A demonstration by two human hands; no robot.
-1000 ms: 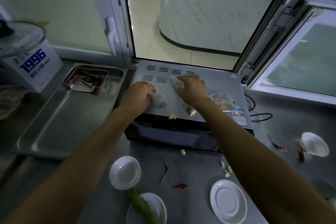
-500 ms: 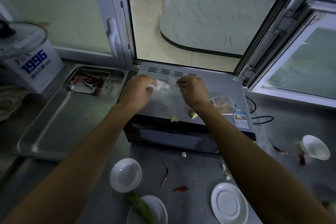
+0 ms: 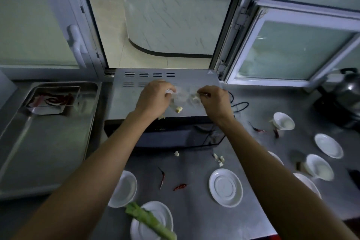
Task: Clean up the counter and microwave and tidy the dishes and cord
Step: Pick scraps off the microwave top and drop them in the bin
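A grey microwave (image 3: 202, 78) stands against the open window. Above its top, my left hand (image 3: 153, 99) and my right hand (image 3: 213, 101) each pinch an edge of a clear plastic bag (image 3: 184, 95) stretched between them. A pale food scrap (image 3: 178, 109) lies on the microwave top under the bag. A black cord (image 3: 240, 106) loops on the steel counter (image 3: 272, 103) right of the microwave. White saucers (image 3: 226, 187) and small white bowls (image 3: 123, 188) are scattered on the counter, with dried red chilies (image 3: 180, 186), pale scraps (image 3: 219, 159) and a green stalk (image 3: 150, 222) on a plate.
A large steel tray (image 3: 48, 152) fills the left counter, holding a small steel pan (image 3: 54, 99) with red chilies. More bowls (image 3: 283, 122) and saucers (image 3: 329, 145) sit at the right. A dark pot (image 3: 342, 101) stands at the far right.
Both hands lifted off the microwave top and pulled apart, stretching the clear bag between them. My view shifted, bringing the right side of the counter into sight.
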